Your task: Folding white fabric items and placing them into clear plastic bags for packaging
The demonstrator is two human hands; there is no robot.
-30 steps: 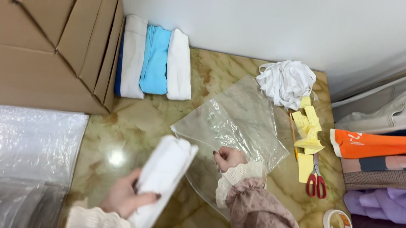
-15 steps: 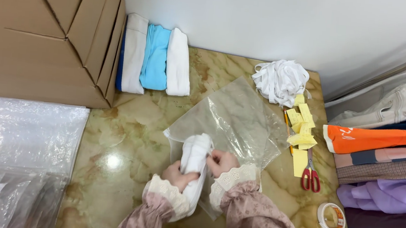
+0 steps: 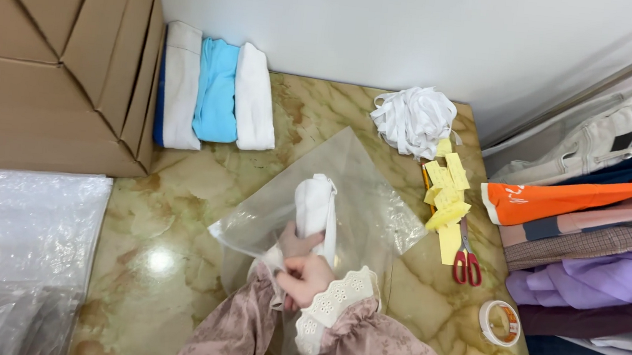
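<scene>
the folded white cloth [image 3: 315,204] sits inside the clear plastic bag [image 3: 364,198] on the marble table [image 3: 176,187]. left hand [image 3: 293,243] grips it through the mouth; right hand [image 3: 308,277] pinches the bag's edge. best keep the mouth wide, the fold flat.

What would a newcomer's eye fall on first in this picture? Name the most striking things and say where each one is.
At the centre, the left hand pushes a rolled white cloth into a clear plastic bag on the marble table, while the right hand grips the bag's mouth. Behind, against the wall, white and bright blue folded cloths lie beside cardboard boxes. At right, yellow tags and red-handled scissors sit near a colourful stack of garments.
</scene>
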